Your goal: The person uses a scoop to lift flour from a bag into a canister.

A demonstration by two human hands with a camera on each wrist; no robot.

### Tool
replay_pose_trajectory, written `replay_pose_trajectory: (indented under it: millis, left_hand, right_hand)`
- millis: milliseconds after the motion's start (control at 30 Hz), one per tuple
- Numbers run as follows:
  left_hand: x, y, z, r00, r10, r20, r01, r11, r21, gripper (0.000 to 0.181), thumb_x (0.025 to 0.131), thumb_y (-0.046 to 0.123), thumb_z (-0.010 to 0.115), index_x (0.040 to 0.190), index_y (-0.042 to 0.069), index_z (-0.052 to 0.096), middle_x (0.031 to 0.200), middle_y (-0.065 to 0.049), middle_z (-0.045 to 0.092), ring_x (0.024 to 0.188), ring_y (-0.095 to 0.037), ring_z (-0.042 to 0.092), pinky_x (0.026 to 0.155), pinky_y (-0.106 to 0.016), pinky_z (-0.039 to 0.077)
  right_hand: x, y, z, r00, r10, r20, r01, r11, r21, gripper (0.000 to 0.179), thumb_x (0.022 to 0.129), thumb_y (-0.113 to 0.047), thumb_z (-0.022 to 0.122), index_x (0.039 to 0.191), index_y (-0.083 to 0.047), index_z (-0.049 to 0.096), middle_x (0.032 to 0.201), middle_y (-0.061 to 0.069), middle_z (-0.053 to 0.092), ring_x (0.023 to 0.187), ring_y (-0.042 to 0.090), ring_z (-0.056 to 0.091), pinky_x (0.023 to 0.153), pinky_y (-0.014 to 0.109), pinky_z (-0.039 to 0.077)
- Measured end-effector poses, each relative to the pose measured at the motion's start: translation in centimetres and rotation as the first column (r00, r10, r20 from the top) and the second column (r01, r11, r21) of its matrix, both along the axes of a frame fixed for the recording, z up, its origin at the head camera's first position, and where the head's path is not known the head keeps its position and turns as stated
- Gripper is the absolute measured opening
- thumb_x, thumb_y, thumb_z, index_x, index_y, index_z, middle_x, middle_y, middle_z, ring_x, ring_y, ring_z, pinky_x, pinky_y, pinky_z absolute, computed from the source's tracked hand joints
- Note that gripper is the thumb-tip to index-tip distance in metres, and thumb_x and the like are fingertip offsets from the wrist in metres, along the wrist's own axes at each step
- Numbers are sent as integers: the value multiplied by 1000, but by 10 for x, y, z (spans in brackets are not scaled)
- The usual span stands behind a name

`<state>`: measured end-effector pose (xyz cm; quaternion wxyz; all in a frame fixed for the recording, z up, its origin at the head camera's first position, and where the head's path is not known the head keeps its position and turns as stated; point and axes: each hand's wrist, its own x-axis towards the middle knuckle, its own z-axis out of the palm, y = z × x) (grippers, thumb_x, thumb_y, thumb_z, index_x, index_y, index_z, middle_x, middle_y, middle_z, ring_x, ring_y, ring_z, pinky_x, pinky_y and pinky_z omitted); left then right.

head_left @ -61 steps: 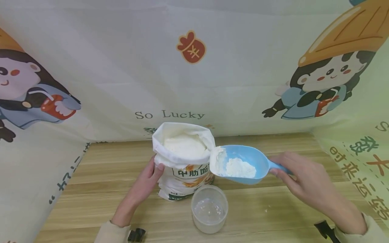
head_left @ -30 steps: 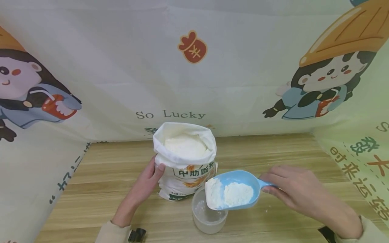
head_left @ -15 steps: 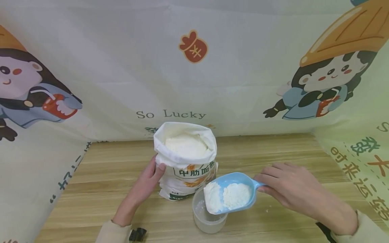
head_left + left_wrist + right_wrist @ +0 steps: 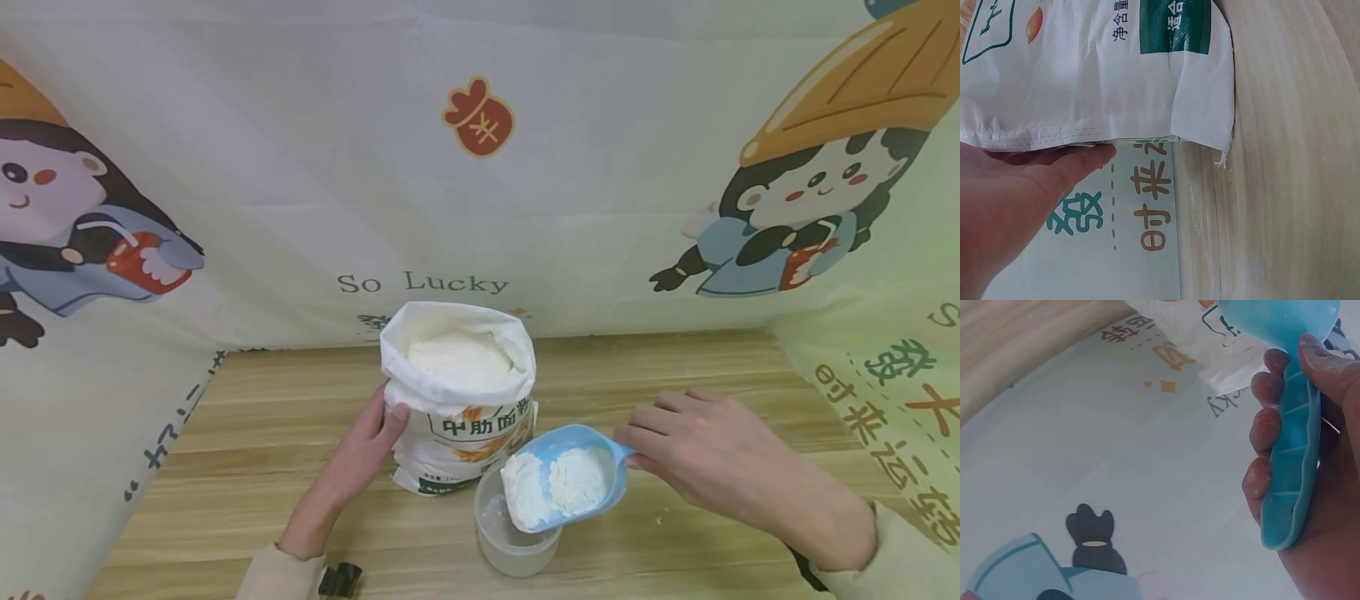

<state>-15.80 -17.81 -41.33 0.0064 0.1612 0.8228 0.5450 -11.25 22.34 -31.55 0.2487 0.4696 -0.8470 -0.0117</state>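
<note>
A white flour bag [image 4: 468, 433] stands upright with its top rolled open and flour inside. My left hand [image 4: 369, 442] rests against the bag's left side, thumb at the front; the left wrist view shows a straight finger [image 4: 1082, 165] along the bag's edge. My right hand [image 4: 697, 454] grips a blue scoop [image 4: 618, 479] by its handle, fingers curled round it in the right wrist view. White flour [image 4: 577, 482] fills much of the scoop. The scoop's lip is tilted down over a clear round plastic tub [image 4: 517, 558], hiding part of its opening.
The wooden table [image 4: 247, 433] meets a printed cloth backdrop [image 4: 300, 167] at the back and both sides. A black clip-like piece [image 4: 340, 579] sits by the left sleeve. Small white specks lie on the table right of the tub.
My right hand has brought the flour-filled scoop down and left from beside the bag's mouth to over the tub, tipping its lip lower. My left hand stays at the bag.
</note>
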Motion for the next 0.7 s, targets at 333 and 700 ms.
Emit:
replay_pose_trajectory:
  millis: [333,700]
  left_hand:
    - [-1,0,-2,1000,5,2,-5,1000,-11,59,115,33,37,165,8,20,167,-22,24,151,-44,25,117,-63,28]
    - [0,0,1,1000,8,10,-8,1000,-11,58,115,32,37,165,7,21,167,-23,25,151,-44,25,117,-63,27]
  right_hand:
    - [-3,-13,10,997,56,-60,-52,995,82,23,85,-31,80,101,-17,73,96,-9,69,75,16,58,61,31,48]
    - [-3,-26,18,992,76,-100,-64,990,124,28,75,-16,90,97,-16,72,87,-8,64,71,15,52,60,26,40]
